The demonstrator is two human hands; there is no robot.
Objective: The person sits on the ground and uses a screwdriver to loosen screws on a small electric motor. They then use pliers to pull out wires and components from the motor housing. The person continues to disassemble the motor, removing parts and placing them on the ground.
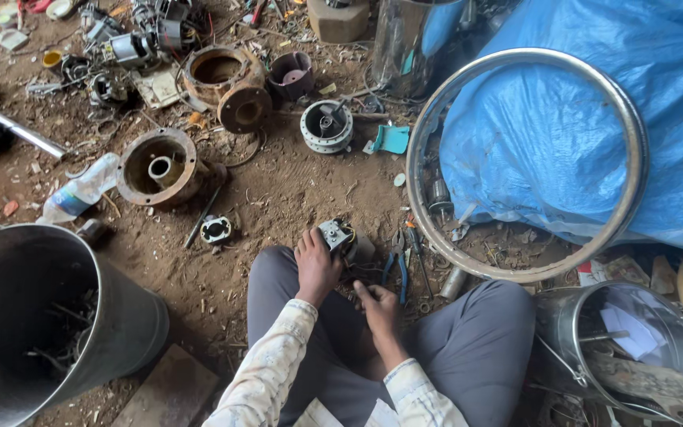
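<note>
I sit on a dirt floor with my knees apart in grey trousers. My left hand (316,265) grips a small grey metal motor part (335,235) held just above the ground in front of me. My right hand (379,308) is lower, between my knees, with fingers curled; what it holds is hidden. Blue-handled pliers (395,265) lie on the ground just right of the part.
A large chrome wheel rim (634,142) leans on a blue tarp (594,95) at right. Rusty round housings (158,168), a small bearing plate (216,229), a plastic bottle (81,191) and scrap litter the dirt. Metal buckets stand at left (112,308) and right (563,316).
</note>
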